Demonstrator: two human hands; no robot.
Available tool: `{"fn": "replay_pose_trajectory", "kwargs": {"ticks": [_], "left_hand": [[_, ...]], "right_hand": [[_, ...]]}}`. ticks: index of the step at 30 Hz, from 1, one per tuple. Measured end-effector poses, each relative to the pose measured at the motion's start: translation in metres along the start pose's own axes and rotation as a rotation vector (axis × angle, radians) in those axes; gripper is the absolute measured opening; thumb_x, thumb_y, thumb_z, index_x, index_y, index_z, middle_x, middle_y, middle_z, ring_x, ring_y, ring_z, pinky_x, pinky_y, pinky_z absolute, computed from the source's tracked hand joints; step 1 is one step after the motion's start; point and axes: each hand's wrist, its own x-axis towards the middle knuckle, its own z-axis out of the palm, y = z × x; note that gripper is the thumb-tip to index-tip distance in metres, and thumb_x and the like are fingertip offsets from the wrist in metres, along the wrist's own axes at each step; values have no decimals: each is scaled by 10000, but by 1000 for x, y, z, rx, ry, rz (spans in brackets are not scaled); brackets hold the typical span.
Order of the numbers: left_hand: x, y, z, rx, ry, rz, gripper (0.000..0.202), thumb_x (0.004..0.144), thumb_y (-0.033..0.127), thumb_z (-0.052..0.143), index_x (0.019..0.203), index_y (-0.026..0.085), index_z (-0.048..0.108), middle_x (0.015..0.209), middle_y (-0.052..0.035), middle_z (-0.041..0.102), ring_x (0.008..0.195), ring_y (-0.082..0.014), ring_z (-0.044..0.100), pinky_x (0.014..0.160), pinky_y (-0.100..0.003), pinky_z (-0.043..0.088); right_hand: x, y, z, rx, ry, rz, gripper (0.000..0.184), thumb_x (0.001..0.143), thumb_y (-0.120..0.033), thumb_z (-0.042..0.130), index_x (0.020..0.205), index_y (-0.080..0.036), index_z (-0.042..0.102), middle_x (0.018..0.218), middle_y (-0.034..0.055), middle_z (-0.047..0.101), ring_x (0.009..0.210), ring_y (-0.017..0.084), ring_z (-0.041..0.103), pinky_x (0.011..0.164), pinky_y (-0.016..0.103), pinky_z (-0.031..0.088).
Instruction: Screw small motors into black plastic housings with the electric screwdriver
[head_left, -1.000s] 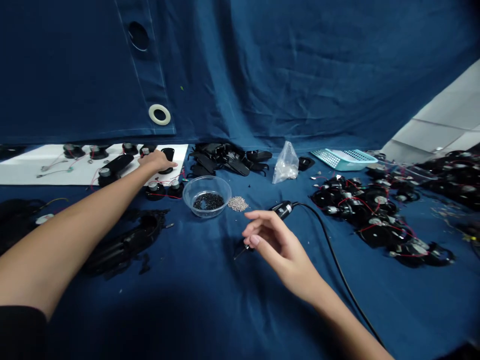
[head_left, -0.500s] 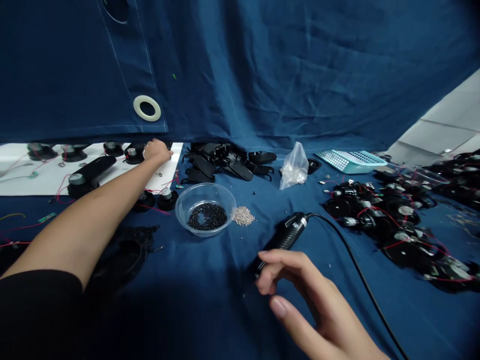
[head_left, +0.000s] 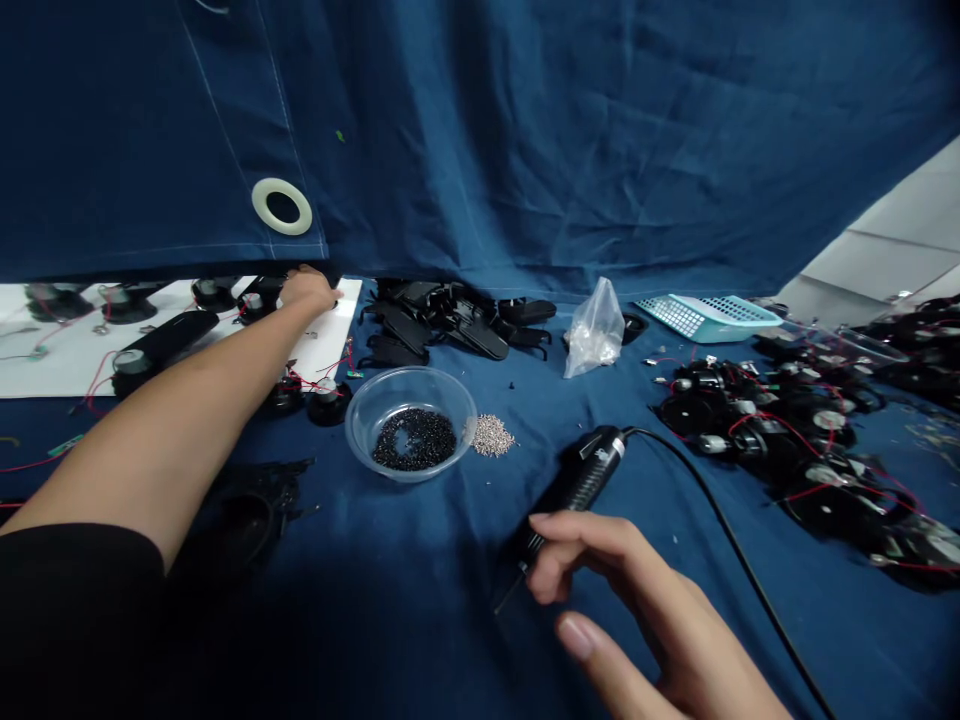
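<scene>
My left hand [head_left: 306, 289] reaches far out to the back edge of a white board [head_left: 330, 340], just under the hanging blue curtain. Its fingers are curled over a small black part there. My right hand [head_left: 637, 610] is low in the middle. Its bent fingers rest against the tip end of a black corded electric screwdriver [head_left: 581, 483] lying on the blue cloth, with the thumb held apart. Between the hands stands a clear bowl [head_left: 411, 424] of tiny black screws, with a small heap of silver screws [head_left: 493, 435] beside it.
Black motor parts with red wires [head_left: 780, 430] lie spread at the right. Black plastic shells [head_left: 450, 325] are piled at the back, next to a clear bag [head_left: 595, 330] and a teal basket [head_left: 705, 317]. More black parts [head_left: 154, 345] sit on the white board.
My right hand has come down and toward me, and its fingers have curled against the screwdriver's tip end. My left hand has moved farther back along the white board, under the curtain edge.
</scene>
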Motion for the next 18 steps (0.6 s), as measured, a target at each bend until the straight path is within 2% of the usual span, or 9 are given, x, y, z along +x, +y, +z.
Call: {"fn": "replay_pose_trajectory", "kwargs": {"ticks": [2, 4, 7, 10, 14, 16, 18], "left_hand": [[-6, 1, -2, 55, 37, -78, 954, 763, 486, 753, 1415, -50, 309, 1455, -327, 341, 1325, -445, 398, 1039, -546, 378], [-15, 3, -6, 91, 61, -97, 897, 761, 459, 752, 1418, 6, 343, 1454, -292, 376, 1335, -427, 397, 1071, -540, 359], [-34, 4, -17, 118, 67, -77, 806, 769, 477, 720, 1384, 61, 405, 1444, -268, 413, 1337, -426, 400, 1089, -566, 326], [-63, -6, -39, 116, 46, -9, 739, 793, 530, 656, 1348, 88, 451, 1402, -251, 471, 1300, -420, 447, 1056, -552, 369], [-105, -47, -81, 178, 149, 134, 620, 855, 559, 543, 1312, 144, 492, 1376, -194, 498, 1295, -386, 443, 1057, -520, 379], [-119, -75, -102, 211, 177, 70, 691, 842, 566, 555, 1327, 83, 456, 1394, -248, 454, 1326, -425, 379, 1069, -569, 336], [-127, -101, -117, 221, 141, -29, 838, 770, 571, 648, 1328, -6, 408, 1409, -341, 389, 1336, -499, 324, 1052, -646, 294]], "right_hand": [[-2, -1, -1, -11, -16, -3, 389, 942, -255, 533, 1303, -366, 438, 979, -11, 662, 899, 89, 673, 808, 151, 550], [-3, -3, -1, -26, -25, 20, 374, 949, -267, 531, 1300, -354, 438, 1000, -4, 656, 919, 92, 669, 817, 161, 548], [-1, -5, -1, 26, -43, 16, 346, 969, -243, 495, 1297, -334, 433, 1013, 2, 642, 928, 86, 658, 828, 168, 538], [2, -4, 1, 133, -71, -9, 319, 985, -229, 463, 1289, -323, 436, 1000, -1, 633, 924, 80, 642, 839, 179, 525], [2, 2, 3, 209, -124, 35, 286, 990, -279, 474, 1275, -300, 467, 1031, 15, 624, 958, 104, 623, 868, 228, 510], [2, 4, 4, 242, -130, 61, 282, 990, -312, 479, 1270, -279, 482, 1043, 29, 620, 968, 120, 616, 877, 255, 507], [4, 6, 4, 275, -125, 85, 294, 988, -346, 483, 1268, -261, 489, 1040, 37, 617, 956, 129, 613, 870, 273, 506]]}}
